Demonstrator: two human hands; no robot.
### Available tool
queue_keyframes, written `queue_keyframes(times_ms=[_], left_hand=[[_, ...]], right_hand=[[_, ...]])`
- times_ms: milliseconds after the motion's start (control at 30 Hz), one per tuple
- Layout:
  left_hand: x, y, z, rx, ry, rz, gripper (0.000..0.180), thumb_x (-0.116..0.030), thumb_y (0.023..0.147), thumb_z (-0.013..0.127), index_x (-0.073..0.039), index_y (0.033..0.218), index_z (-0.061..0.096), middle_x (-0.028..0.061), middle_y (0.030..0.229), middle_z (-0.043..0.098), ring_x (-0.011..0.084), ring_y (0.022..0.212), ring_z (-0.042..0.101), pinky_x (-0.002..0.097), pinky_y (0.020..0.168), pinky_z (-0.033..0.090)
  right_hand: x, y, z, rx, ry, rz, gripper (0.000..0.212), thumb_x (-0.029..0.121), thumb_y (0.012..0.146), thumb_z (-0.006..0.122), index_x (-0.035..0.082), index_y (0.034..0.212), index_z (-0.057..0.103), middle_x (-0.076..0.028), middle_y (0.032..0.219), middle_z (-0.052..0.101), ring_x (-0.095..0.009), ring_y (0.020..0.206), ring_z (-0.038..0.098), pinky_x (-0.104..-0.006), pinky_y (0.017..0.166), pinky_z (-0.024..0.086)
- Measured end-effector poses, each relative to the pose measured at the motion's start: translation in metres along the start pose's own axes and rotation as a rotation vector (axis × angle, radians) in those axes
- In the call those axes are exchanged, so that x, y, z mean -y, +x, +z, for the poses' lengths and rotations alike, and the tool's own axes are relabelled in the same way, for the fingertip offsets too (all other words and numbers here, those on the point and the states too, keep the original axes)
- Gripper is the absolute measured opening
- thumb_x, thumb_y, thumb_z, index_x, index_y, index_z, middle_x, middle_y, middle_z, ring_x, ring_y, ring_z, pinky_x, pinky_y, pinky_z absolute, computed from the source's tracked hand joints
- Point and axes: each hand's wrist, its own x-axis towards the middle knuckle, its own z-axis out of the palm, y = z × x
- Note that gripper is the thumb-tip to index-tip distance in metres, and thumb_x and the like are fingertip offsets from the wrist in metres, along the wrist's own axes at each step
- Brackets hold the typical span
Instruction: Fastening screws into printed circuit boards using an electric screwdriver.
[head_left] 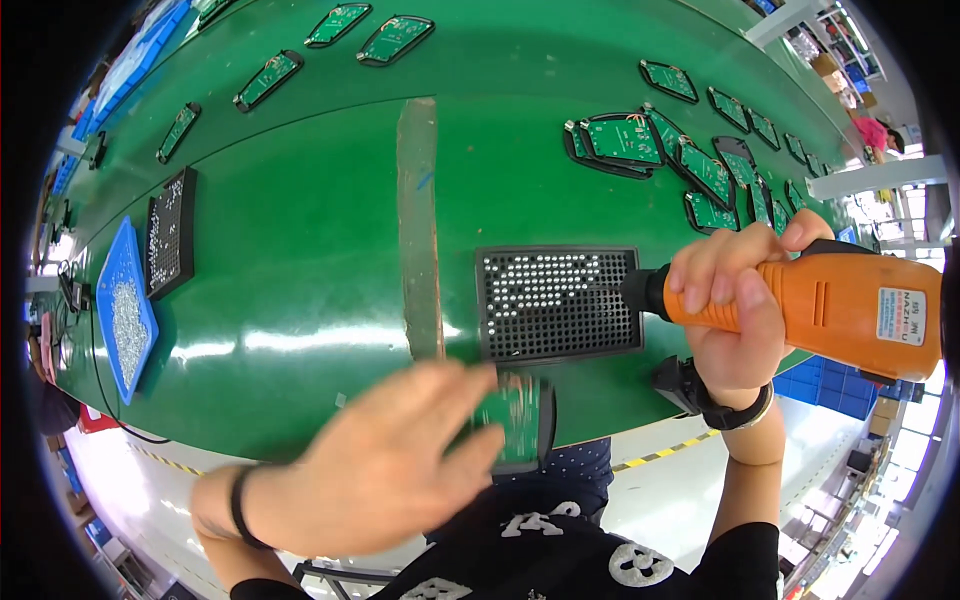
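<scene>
My right hand (pixel 735 295) is closed round the front of an orange electric screwdriver (pixel 850 310), which points left. Its black nose (pixel 645 291) lies over the right side of a black screw tray (pixel 560 352), a grid of holes partly filled with silvery screws. My left hand (pixel 390 455), smeared by motion, is at the left side of a green circuit board in a black housing (pixel 520 420) by the table's near edge. Its fingers overlap the board's left part, but whether they grip it I cannot tell. The board looks blurred too.
Several boards in black housings lie at the far right, some overlapping (pixel 625 140); others stand along the far left (pixel 395 40). At left are a second screw tray (pixel 170 235) and a blue bin (pixel 128 330) of small metal parts. A brownish strip (pixel 418 230) crosses the green table.
</scene>
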Motion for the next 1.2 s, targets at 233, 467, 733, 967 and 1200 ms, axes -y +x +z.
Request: queue_keyframes(times_ms=[233, 467, 733, 967, 1200], left_hand=[[-0.016, -0.006, 0.084, -0.156, -0.155, -0.149, 0.033, -0.019, 0.066, 0.07, -0.002, 0.093, 0.059, 0.0202, 0.114, 0.049, 0.0317, 0.102, 0.047, 0.0386, 0.083, 0.043], [-0.014, 0.008, 0.106, -0.307, -0.137, -0.219, 0.036, -0.02, 0.065, 0.072, -0.005, 0.095, 0.059, 0.0168, 0.118, 0.049, 0.0313, 0.102, 0.046, 0.0411, 0.083, 0.038], [-0.012, 0.007, 0.109, -0.296, -0.149, -0.225, 0.04, -0.02, 0.065, 0.072, -0.006, 0.099, 0.057, 0.0155, 0.118, 0.048, 0.0309, 0.103, 0.045, 0.0415, 0.083, 0.036], [-0.012, 0.006, 0.112, -0.309, -0.161, -0.232, 0.039, -0.019, 0.065, 0.072, -0.007, 0.098, 0.057, 0.0136, 0.114, 0.049, 0.0305, 0.102, 0.046, 0.0418, 0.083, 0.037], [-0.011, 0.011, 0.112, -0.399, -0.146, -0.233, 0.032, -0.013, 0.064, 0.071, -0.006, 0.093, 0.059, 0.0088, 0.107, 0.052, 0.0295, 0.098, 0.048, 0.0405, 0.081, 0.038]], right_hand=[[-0.01, 0.002, 0.0, -0.003, -0.001, 0.003, 0.027, 0.008, 0.081, 0.044, 0.011, 0.103, 0.029, -0.004, 0.065, 0.042, -0.015, 0.053, 0.045, -0.0324, 0.055, 0.042], [-0.011, 0.002, -0.001, -0.015, 0.008, 0.025, 0.027, 0.009, 0.081, 0.045, 0.011, 0.104, 0.029, -0.004, 0.065, 0.042, -0.015, 0.053, 0.044, -0.032, 0.055, 0.042], [-0.011, 0.002, -0.001, -0.011, 0.018, 0.039, 0.027, 0.01, 0.081, 0.045, 0.011, 0.103, 0.03, -0.003, 0.065, 0.041, -0.015, 0.053, 0.044, -0.0316, 0.056, 0.042], [-0.01, 0.0, -0.003, 0.013, 0.135, 0.044, 0.036, -0.004, 0.078, 0.043, 0.009, 0.106, 0.025, -0.008, 0.067, 0.047, -0.017, 0.055, 0.049, -0.0356, 0.057, 0.046], [-0.013, 0.017, 0.001, 0.368, -0.036, 0.013, 0.029, 0.008, 0.081, 0.047, 0.011, 0.105, 0.031, -0.004, 0.066, 0.042, -0.016, 0.053, 0.045, -0.0321, 0.055, 0.041]])
